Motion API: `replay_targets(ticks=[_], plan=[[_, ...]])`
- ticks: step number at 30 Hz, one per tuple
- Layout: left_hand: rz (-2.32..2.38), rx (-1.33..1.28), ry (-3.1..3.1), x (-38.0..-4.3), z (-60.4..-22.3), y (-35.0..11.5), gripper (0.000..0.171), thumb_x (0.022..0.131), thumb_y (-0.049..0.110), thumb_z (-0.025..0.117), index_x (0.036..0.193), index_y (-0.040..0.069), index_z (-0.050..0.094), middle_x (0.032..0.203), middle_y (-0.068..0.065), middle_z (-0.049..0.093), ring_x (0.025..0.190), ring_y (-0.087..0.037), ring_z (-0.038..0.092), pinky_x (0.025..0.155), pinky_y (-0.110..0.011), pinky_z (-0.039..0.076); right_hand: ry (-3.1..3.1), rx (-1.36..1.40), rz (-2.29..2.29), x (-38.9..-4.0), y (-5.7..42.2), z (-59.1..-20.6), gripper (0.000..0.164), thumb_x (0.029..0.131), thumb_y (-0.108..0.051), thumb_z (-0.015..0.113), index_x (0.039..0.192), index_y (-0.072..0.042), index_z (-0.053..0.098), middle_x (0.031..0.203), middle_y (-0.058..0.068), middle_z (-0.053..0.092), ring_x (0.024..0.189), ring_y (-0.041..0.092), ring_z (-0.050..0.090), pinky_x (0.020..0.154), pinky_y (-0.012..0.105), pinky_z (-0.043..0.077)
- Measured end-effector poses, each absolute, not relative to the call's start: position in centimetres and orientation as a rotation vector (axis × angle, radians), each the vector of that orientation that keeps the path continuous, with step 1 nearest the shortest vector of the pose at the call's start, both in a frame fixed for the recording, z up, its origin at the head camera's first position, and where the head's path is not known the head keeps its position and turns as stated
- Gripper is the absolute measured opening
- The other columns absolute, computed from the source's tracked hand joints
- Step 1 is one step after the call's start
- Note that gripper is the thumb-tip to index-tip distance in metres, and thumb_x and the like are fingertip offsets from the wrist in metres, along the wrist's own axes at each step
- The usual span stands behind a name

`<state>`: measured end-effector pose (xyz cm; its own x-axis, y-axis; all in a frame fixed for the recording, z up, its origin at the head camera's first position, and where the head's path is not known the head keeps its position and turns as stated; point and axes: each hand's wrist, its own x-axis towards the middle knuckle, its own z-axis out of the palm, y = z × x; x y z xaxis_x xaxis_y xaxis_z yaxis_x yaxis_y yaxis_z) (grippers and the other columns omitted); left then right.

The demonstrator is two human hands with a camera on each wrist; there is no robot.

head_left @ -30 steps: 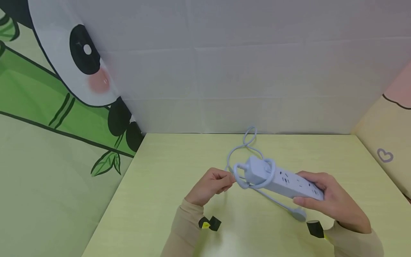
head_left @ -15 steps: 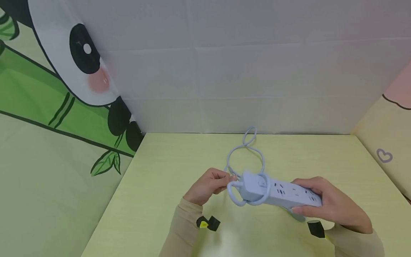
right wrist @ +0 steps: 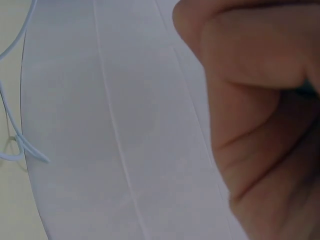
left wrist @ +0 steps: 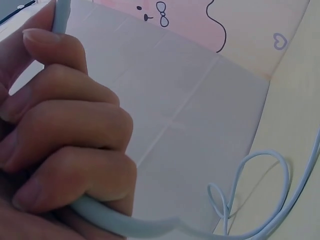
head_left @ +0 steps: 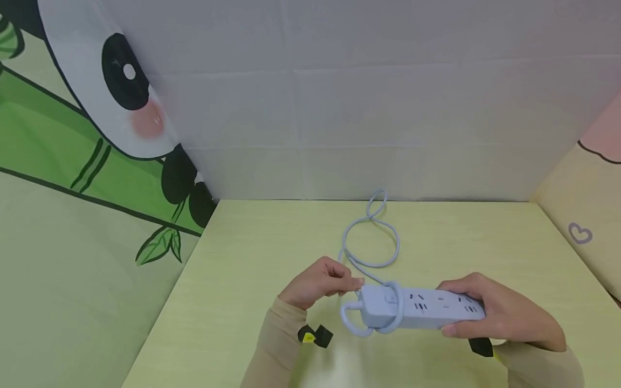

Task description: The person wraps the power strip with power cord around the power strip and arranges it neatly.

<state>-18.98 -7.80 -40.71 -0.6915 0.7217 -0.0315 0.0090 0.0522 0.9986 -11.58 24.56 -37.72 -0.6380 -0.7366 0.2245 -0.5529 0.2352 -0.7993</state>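
Note:
A white power strip [head_left: 436, 311] is held above the table, its socket face turned up. My right hand [head_left: 506, 315] grips its right end, thumb on the near side and fingers on the far side. Its white cord [head_left: 399, 307] loops once around the left end of the strip. My left hand [head_left: 320, 283], beside that left end, pinches the cord between thumb and forefinger; in the left wrist view the cord [left wrist: 120, 222] also runs through the curled fingers [left wrist: 75, 125]. In the right wrist view only part of the right hand [right wrist: 265, 100] shows. The plug is hidden from view.
More cord [head_left: 371, 220] lies in loose loops on the pale yellow table [head_left: 271, 231], reaching its back edge. A grey-white wall panel [head_left: 339, 118] stands behind, with printed panels to the left and right. Small black wrist cameras [head_left: 322, 336] sit by the sleeves.
My right hand has lowered the power strip's left end toward me and levelled it, past my left hand. The plug seen earlier below the strip is now covered. My left hand has barely moved.

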Motion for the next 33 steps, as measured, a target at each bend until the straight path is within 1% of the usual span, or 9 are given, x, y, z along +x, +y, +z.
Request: replay_targets(ticks=[5, 9, 11, 16, 21, 24, 28, 30, 33], plan=[[1.576, 0.780, 1.865, -18.9, -40.9, -7.7, 0.048, 0.084, 0.029, 0.070, 0.057, -0.003, 0.047, 0.055, 0.004, 0.042, 0.060, -0.012, 0.038, 0.058, -0.023, 0.032, 2.295, -1.136, -1.283, -11.5, 24.5, -37.5, 0.024, 0.082, -0.009, 0.071, 0.099, -0.023, 0.064, 0.079, -0.012, 0.063, 0.062, 0.003, 0.058, 0.051, 0.018, 0.045], [1.461, 0.791, 1.962, -18.9, -40.9, -7.9, 0.045, 0.081, 0.035, 0.072, 0.060, -0.001, 0.057, 0.058, 0.004, 0.054, 0.065, -0.012, 0.046, 0.065, -0.023, 0.039, 2.298, -1.043, -1.222, -11.5, 24.4, -37.5, 0.021, 0.082, -0.013, 0.073, 0.097, -0.025, 0.065, 0.078, -0.013, 0.064, 0.063, 0.003, 0.060, 0.052, 0.018, 0.046], [1.426, 0.787, 1.986, -18.9, -40.8, -8.1, 0.041, 0.080, 0.036, 0.073, 0.063, 0.000, 0.062, 0.062, 0.000, 0.060, 0.067, -0.011, 0.051, 0.068, -0.025, 0.042, 2.291, -1.022, -1.201, -11.5, 24.3, -37.6, 0.019, 0.082, -0.016, 0.073, 0.096, -0.026, 0.065, 0.079, -0.013, 0.064, 0.063, 0.003, 0.060, 0.050, 0.018, 0.046], [1.379, 0.791, 2.012, -18.8, -40.8, -8.3, 0.034, 0.084, 0.038, 0.069, 0.067, 0.009, 0.070, 0.069, -0.006, 0.067, 0.071, -0.008, 0.056, 0.072, -0.025, 0.044, 2.261, -1.063, -1.182, -11.5, 23.9, -37.8, 0.018, 0.083, -0.018, 0.073, 0.095, -0.027, 0.063, 0.081, -0.013, 0.065, 0.063, 0.001, 0.059, 0.047, 0.018, 0.045], [1.374, 0.756, 2.042, -18.9, -40.6, -8.2, 0.025, 0.086, 0.039, 0.066, 0.079, 0.016, 0.073, 0.075, 0.000, 0.069, 0.079, -0.012, 0.061, 0.076, -0.024, 0.047, 2.248, -1.096, -1.194, -11.5, 23.8, -38.0, 0.015, 0.084, -0.020, 0.072, 0.095, -0.026, 0.062, 0.080, -0.013, 0.064, 0.061, -0.001, 0.057, 0.046, 0.018, 0.043], [1.366, 0.708, 2.085, -18.9, -40.6, -8.0, 0.021, 0.086, 0.039, 0.067, 0.087, 0.020, 0.073, 0.064, 0.003, 0.062, 0.071, -0.012, 0.058, 0.070, -0.023, 0.047, 2.265, -1.072, -1.172, -11.4, 23.5, -38.1, 0.014, 0.084, -0.025, 0.072, 0.092, -0.028, 0.061, 0.077, -0.015, 0.063, 0.058, -0.004, 0.055, 0.044, 0.018, 0.043], [1.358, 0.658, 2.153, -18.8, -40.8, -7.8, 0.019, 0.085, 0.039, 0.067, 0.093, 0.022, 0.071, 0.049, 0.003, 0.040, 0.053, -0.009, 0.037, 0.056, -0.022, 0.035, 2.300, -1.068, -1.145, -11.2, 23.0, -38.0, 0.014, 0.084, -0.028, 0.072, 0.089, -0.029, 0.060, 0.074, -0.017, 0.061, 0.056, -0.006, 0.053, 0.043, 0.018, 0.042], [1.362, 0.649, 2.180, -18.8, -40.8, -7.7, 0.018, 0.085, 0.038, 0.068, 0.094, 0.022, 0.071, 0.049, 0.003, 0.036, 0.050, -0.010, 0.033, 0.055, -0.022, 0.035, 2.331, -1.047, -1.124, -11.1, 22.8, -37.9, 0.014, 0.083, -0.031, 0.072, 0.088, -0.030, 0.060, 0.074, -0.017, 0.061, 0.057, -0.005, 0.053, 0.044, 0.018, 0.043], [1.326, 0.643, 2.273, -18.5, -40.7, -7.4, 0.015, 0.086, 0.037, 0.067, 0.091, 0.023, 0.071, 0.049, 0.004, 0.038, 0.049, -0.008, 0.033, 0.057, -0.022, 0.038, 2.395, -0.993, -1.079, -10.8, 22.3, -37.7, 0.014, 0.082, -0.036, 0.073, 0.086, -0.031, 0.060, 0.073, -0.018, 0.060, 0.058, -0.005, 0.053, 0.046, 0.017, 0.043]])
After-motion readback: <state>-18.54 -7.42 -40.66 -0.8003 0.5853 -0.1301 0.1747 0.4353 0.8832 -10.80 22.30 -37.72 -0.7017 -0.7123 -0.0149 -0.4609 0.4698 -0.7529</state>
